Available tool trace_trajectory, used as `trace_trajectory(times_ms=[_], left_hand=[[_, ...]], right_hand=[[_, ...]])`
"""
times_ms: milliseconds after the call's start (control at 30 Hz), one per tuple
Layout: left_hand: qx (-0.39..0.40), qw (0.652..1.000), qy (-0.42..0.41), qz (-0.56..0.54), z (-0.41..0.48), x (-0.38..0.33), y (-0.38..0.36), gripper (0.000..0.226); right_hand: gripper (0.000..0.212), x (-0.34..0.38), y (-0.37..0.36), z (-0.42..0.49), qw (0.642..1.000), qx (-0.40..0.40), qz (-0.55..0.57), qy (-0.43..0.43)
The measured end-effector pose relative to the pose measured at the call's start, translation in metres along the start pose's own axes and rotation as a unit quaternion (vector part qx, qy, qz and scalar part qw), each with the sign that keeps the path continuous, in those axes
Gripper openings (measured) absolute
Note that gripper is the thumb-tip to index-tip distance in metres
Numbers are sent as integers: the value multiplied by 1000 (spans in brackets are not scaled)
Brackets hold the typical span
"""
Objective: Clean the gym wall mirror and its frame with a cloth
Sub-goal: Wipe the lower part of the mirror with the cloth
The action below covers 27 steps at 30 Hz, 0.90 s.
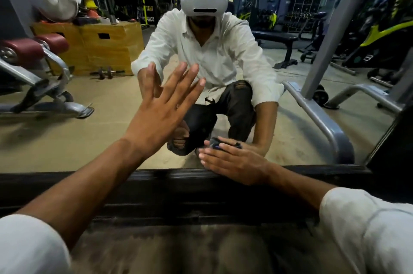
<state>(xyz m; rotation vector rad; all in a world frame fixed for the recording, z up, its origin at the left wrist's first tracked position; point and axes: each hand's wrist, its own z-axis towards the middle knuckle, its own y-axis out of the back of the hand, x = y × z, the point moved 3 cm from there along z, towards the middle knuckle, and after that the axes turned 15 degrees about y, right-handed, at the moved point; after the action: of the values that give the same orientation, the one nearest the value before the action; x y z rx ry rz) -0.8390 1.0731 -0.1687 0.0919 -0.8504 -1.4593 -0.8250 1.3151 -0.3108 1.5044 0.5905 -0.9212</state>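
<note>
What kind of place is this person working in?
Most likely a gym. The wall mirror reflects a black weight bench, small dumbbells beside a wooden box, and a machine with red padded rollers.

The cloth (pixel 215 143) looks dark with a blue patch, the frame (pixel 89 181) black, the sleeves (pixel 366 224) white.

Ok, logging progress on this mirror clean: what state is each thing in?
left hand: open, fingers spread, held up at the mirror; contact unclear.
right hand: open, pressing the cloth to the mirror near the frame.
cloth: bunched under the right hand's fingers.
</note>
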Motion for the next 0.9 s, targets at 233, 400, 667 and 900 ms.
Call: trace_trajectory(times_ms=[233, 400, 667, 900], left_hand=[[-14, 1000, -1, -3, 0, 2, 8, 138], [-42, 997, -3, -68, -10, 40, 3, 121], [-11, 997, 31, -63, -54, 46, -24, 123], [-1, 996, 61, -72, -81, 26, -46, 128]], right_hand=[[56, -39, 23, 0, 991, 39, -36, 121], [62, -154, 105, 5, 987, -101, -78, -103], [53, -130, 89, 52, 956, -179, -35, -229], [57, 13, -11, 71, 998, -66, -14, -8]])
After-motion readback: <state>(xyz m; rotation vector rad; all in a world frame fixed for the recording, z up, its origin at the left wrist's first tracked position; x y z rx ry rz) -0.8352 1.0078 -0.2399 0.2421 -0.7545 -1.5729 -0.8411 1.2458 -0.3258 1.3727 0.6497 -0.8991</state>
